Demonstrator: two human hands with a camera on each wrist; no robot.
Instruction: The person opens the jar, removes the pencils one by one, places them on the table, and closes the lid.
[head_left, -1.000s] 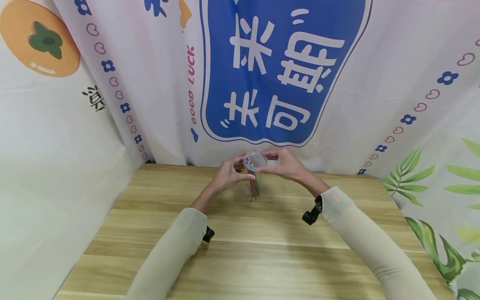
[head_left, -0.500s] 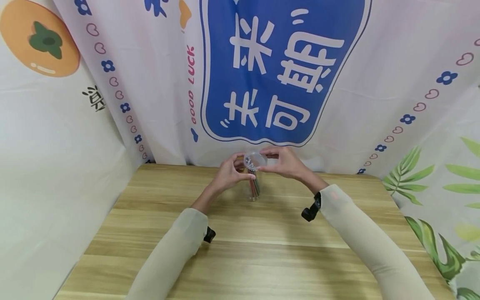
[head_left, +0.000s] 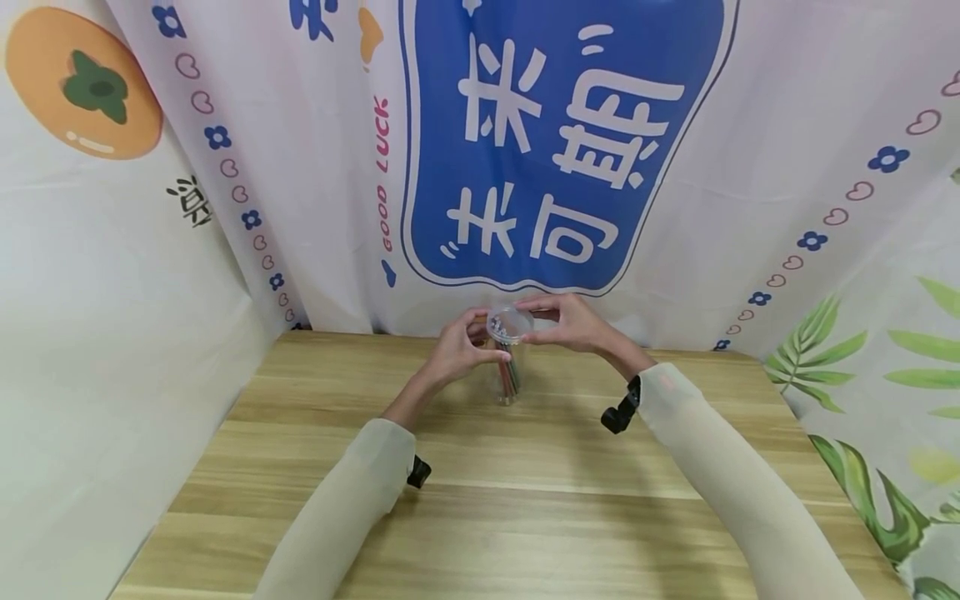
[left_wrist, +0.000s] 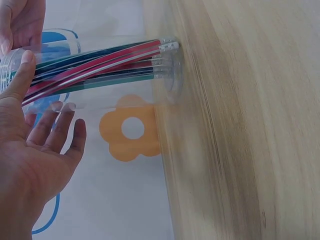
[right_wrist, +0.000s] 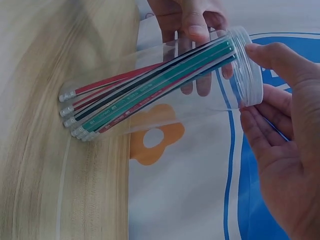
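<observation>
A clear plastic jar [right_wrist: 195, 112] stands near the table's far edge in the head view, its screw lid [right_wrist: 252, 70] at the top. Inside lean several pencils [right_wrist: 145, 90] in red, green and dark colours, their white eraser ends down at the jar's base. My left hand [head_left: 453, 348] grips the jar's upper part from the left, its thumb [left_wrist: 21, 75] across the side just below the lid. From the right, my right hand [head_left: 573, 323] holds the lid's edge between thumb and fingers.
The wooden table [head_left: 480, 517] extends toward me below the forearms. Right behind the jar hangs a white printed cloth [head_left: 337, 275] with a blue panel. More printed cloth [head_left: 862, 333] borders the right side.
My right wrist has shifted slightly left and up, with its thumb and fingers still at the lid. The left hand and the jar stay in place.
</observation>
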